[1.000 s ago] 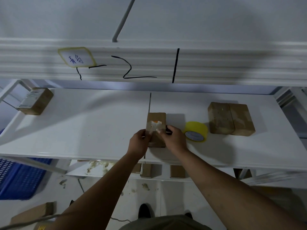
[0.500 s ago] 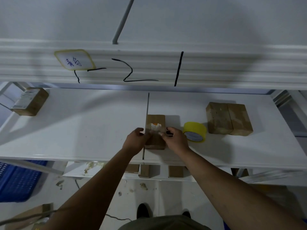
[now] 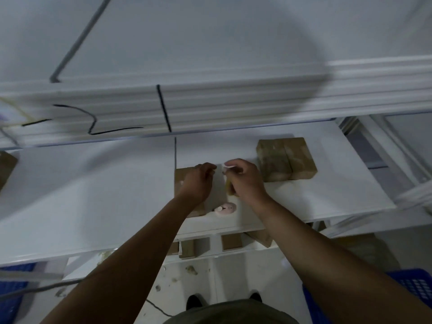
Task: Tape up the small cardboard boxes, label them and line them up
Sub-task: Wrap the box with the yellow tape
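1. Fingers (image 3: 211, 166) of the left hand (image 3: 196, 183) are curled over the cardboard box (image 3: 182, 183); blur hides whether they pinch anything.
2. Those of the right hand (image 3: 246, 183) are clamped on a small white slip (image 3: 230, 163), held above the shelf (image 3: 93, 195).
3. The box lies on the shelf just right of its seam (image 3: 175, 150), long axis running away from the person.
4. Against half a second ago: the right hand has moved off the box to its right, the view has swung right, and a pink object (image 3: 225, 208) shows at the shelf front.

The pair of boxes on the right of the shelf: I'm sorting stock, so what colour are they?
Brown cardboard; the boxes show best in the head view.
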